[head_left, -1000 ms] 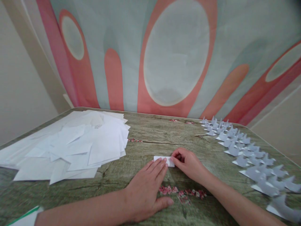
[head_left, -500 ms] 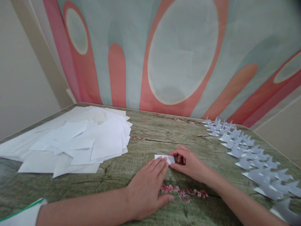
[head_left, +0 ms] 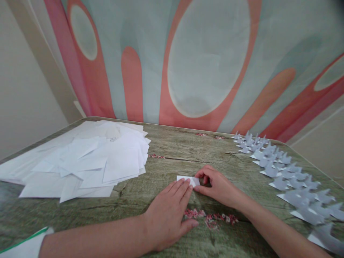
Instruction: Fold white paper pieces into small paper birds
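A small folded piece of white paper (head_left: pixel 180 178) lies on the wood-patterned table near the middle of the view. My left hand (head_left: pixel 172 211) rests flat across it, fingers stretched out and their tips on the paper, thumb spread toward me. At the paper's right end, my right hand (head_left: pixel 213 186) has its thumb on the near corner and its index finger on the far corner, the other fingers curled under. Part of the paper is hidden beneath the left fingertips.
A wide, loose pile of white paper sheets (head_left: pixel 122 165) covers the table's left side. Several rows of folded white paper figures with pointed tips (head_left: pixel 292 197) stand along the right edge. A patterned sheet (head_left: pixel 209 64) hangs behind the table (head_left: pixel 177 147).
The view has shifted very slightly. Both hands and the folded paper stay in nearly the same place.
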`<state>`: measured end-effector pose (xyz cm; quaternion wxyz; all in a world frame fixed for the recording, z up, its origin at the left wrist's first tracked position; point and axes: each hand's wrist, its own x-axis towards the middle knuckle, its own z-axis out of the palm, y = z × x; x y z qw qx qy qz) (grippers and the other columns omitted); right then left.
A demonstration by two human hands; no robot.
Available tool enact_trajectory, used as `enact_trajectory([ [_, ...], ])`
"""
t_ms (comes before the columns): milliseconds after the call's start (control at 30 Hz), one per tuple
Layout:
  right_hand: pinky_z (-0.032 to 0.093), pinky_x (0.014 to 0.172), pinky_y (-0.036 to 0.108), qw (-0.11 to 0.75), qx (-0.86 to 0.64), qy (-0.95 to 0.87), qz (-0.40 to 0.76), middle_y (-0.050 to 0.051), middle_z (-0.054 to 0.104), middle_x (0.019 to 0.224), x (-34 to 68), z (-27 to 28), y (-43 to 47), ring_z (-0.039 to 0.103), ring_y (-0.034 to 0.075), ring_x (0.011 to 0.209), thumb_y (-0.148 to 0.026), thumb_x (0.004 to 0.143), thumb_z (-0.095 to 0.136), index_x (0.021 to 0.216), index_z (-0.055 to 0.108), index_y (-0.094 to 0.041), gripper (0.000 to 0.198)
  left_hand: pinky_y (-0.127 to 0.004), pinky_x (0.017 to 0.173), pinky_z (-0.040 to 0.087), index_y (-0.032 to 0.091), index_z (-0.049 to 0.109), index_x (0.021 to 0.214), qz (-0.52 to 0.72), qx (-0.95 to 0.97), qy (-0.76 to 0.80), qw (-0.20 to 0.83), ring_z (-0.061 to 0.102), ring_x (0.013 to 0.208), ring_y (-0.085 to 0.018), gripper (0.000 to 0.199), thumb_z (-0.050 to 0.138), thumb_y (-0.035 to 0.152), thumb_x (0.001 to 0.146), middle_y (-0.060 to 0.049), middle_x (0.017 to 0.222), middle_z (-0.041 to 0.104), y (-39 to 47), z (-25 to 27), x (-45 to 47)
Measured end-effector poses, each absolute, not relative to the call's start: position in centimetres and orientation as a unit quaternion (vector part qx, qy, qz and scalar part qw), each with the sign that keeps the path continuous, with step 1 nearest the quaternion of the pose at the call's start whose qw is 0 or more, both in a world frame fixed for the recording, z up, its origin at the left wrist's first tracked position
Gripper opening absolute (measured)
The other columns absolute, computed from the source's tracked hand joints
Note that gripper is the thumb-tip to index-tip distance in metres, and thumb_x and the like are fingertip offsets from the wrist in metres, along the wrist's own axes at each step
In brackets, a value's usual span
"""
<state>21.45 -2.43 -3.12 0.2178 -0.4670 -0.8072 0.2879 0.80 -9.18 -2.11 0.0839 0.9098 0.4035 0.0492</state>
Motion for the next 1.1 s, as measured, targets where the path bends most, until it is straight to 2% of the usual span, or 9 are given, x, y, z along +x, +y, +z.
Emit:
enact_trajectory([
  [300, 0.039, 0.056, 0.023, 0.214, -0.478, -0.807, 0.274, 0.000, 0.051, 0.077, 21.59, -2.96, -2.57, 0.048, 0.011, 0.063, -0.031, 0.068, 0.066, 0.082, 0.060, -0.018, 0.020, -0.037, 0.108, 0.015, 0.013, 0.022, 0.137, 0.055, 0.910, 0.402, 0.079, 0.015, 0.132, -0.024, 0.070, 0.027, 0.059, 0.084, -0.011, 0.144, 0.021, -9.14, -2.48, 0.74],
  [767, 0.041, 0.059, 0.024, 0.226, -0.460, -0.812, 0.280, 0.001, 0.051, 0.083, 21.80, -3.20, -2.71, 0.050, 0.011, 0.066, -0.029, 0.069, 0.066, 0.095, 0.061, -0.020, 0.028, -0.038, 0.108, 0.016, 0.014, 0.023, 0.137, 0.050, 0.909, 0.405, 0.080, 0.017, 0.132, -0.025, 0.070, 0.027, 0.060, 0.084, -0.011, 0.143, 0.022, -9.09, -2.23, 0.89],
  [1100, 0.041, 0.056, 0.023, 0.231, -0.466, -0.805, 0.284, 0.001, 0.053, 0.084, 21.83, -3.50, -2.68, 0.049, 0.010, 0.064, -0.029, 0.070, 0.065, 0.088, 0.061, -0.020, 0.020, -0.036, 0.108, 0.015, 0.014, 0.022, 0.137, 0.056, 0.910, 0.402, 0.080, 0.015, 0.133, -0.024, 0.070, 0.027, 0.059, 0.084, -0.010, 0.144, 0.020, -9.08, -2.42, 0.76],
])
